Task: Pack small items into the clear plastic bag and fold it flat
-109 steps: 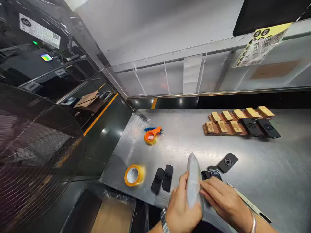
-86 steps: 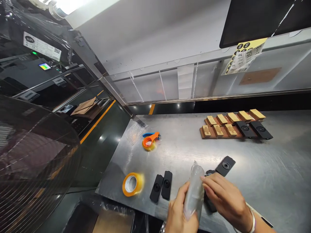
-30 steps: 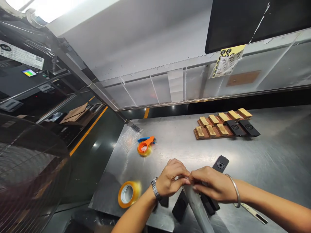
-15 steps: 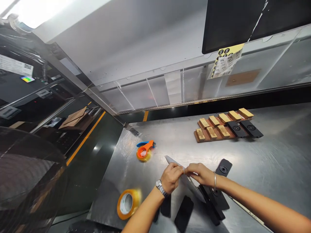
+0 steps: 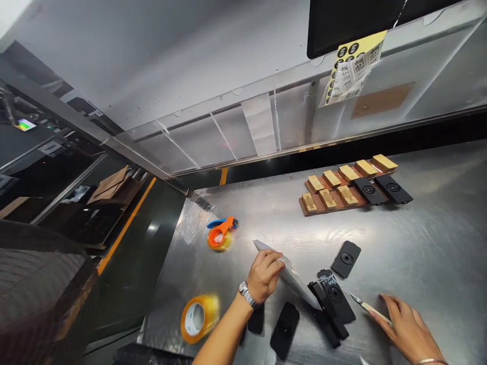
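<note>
On the steel desk (image 5: 418,238), a yellow tape roll (image 5: 198,317) lies near left, an orange tape dispenser (image 5: 219,236) farther back. The left hand (image 5: 264,274) pinches a long, pale translucent plastic sleeve (image 5: 291,276) that slants down over black plates (image 5: 335,299); five black plates lie close by, two partly under the forearm. Far right sits a brown tray (image 5: 327,195) with seven tan blocks and two black plates. The right hand (image 5: 409,329), fingers loosely spread, rests on a thin blade tool (image 5: 371,306), its wrist cut off.
</note>
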`<control>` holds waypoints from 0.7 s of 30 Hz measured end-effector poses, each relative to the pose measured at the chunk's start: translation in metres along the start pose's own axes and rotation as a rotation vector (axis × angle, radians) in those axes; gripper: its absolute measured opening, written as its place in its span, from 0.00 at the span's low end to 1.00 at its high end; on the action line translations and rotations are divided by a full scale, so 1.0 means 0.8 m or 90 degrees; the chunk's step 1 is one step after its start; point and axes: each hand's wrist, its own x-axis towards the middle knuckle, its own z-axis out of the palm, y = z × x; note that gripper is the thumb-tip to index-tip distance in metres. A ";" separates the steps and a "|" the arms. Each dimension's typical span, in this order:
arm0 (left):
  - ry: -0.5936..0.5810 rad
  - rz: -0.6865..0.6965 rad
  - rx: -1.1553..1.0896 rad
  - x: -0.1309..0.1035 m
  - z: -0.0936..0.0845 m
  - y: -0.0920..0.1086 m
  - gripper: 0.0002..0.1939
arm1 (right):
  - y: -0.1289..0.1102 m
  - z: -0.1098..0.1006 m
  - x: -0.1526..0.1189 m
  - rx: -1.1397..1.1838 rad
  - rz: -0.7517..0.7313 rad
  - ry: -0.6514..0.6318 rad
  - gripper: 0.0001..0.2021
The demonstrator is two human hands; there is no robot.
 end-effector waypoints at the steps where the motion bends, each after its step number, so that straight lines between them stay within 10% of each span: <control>1: -0.003 -0.016 0.007 -0.001 -0.002 0.000 0.09 | 0.008 0.012 -0.018 -0.034 -0.020 -0.007 0.22; 6: -0.019 -0.075 0.025 -0.007 -0.010 -0.002 0.05 | 0.038 0.038 -0.057 -0.040 -0.088 -0.003 0.16; 10: -0.005 -0.083 0.026 -0.012 -0.008 -0.003 0.04 | 0.030 0.004 -0.048 0.115 -0.034 0.019 0.09; 14: 0.012 -0.082 0.015 -0.017 -0.003 -0.005 0.04 | -0.041 -0.070 -0.015 0.134 -0.034 0.012 0.15; 21: 0.027 -0.099 0.003 -0.022 -0.002 -0.007 0.04 | -0.179 -0.147 0.044 0.176 -0.379 -0.058 0.15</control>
